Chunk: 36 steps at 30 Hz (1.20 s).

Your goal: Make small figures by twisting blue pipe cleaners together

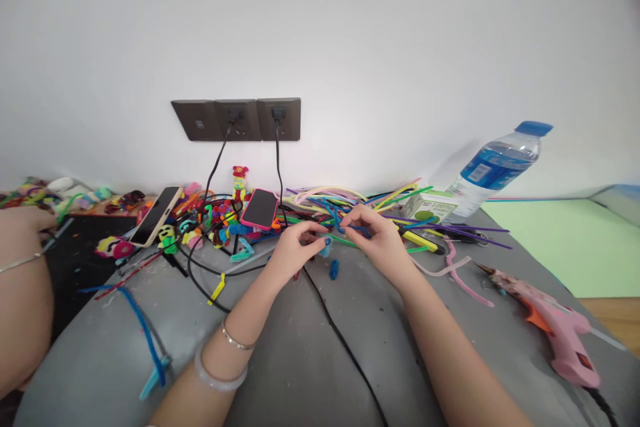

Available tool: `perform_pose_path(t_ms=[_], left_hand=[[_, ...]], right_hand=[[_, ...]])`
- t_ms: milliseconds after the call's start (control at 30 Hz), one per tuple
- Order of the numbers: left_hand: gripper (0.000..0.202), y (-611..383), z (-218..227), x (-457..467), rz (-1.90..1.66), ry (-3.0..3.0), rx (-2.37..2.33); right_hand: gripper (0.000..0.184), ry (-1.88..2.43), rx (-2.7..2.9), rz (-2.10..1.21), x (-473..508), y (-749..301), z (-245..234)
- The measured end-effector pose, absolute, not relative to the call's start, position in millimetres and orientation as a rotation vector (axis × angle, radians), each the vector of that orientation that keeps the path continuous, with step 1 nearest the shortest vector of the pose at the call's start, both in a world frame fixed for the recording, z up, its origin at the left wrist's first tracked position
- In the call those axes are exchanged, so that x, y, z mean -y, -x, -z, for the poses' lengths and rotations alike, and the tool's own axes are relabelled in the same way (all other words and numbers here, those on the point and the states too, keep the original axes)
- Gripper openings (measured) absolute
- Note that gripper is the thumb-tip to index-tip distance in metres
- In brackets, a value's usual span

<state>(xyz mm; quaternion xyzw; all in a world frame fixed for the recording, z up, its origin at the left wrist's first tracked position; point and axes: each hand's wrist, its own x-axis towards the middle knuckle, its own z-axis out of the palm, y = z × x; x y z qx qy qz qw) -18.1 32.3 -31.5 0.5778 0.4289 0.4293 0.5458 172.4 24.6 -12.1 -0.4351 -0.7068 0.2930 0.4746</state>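
My right hand [377, 240] pinches a blue pipe cleaner [338, 219] between thumb and fingertips; it is bent and stands up from the grip. To its left, my left hand [297, 250] has thumb and fingers curled around a small blue fuzzy piece [326, 248], partly hidden by the fingertips. A short dark-blue coil [334, 270] lies on the grey table [310, 360] just below and between both hands. Behind them spreads a bundle of coloured pipe cleaners [320, 197].
At right are a pink glue gun [555, 327], a tilted water bottle [500, 167] and a green-white box [430, 205]. Two phones [260, 208] and small fuzzy figures [170, 239] sit left. A black cable [335, 327] crosses the table. Another person's arm [23, 307] enters at left.
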Motion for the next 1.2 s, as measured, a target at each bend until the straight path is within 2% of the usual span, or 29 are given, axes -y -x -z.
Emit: perform_pose_path(t_ms=[100,500,667,767,1000,1200], left_hand=[[0.014,17,33,-33,-1.123,-1.450,-0.924],[0.029,9,33,-31,-1.109,-1.113,-0.976],[0.029,11,28,-32,-1.153,-0.887,-0.915],[0.031,9,26,-31,-1.136,-0.746,-0.860],[0.033,6,23,-27,-1.086,-0.799,-0.858],[0.036,7,27,-27,-1.017,-0.982,-0.930]], right_hand=[[0.003,1.047,1.777,-0.741,-24,-168,14],[0.003,1.049,1.752,-0.840,-19,-156,12],[0.023,0.903,1.594,-1.068,-18,-157,11],[0.031,0.841,1.565,-1.095,-19,-159,11],[0.015,0.804,1.688,-0.946,-19,-158,15],[0.009,0.935,1.583,-0.840,-20,-163,16]])
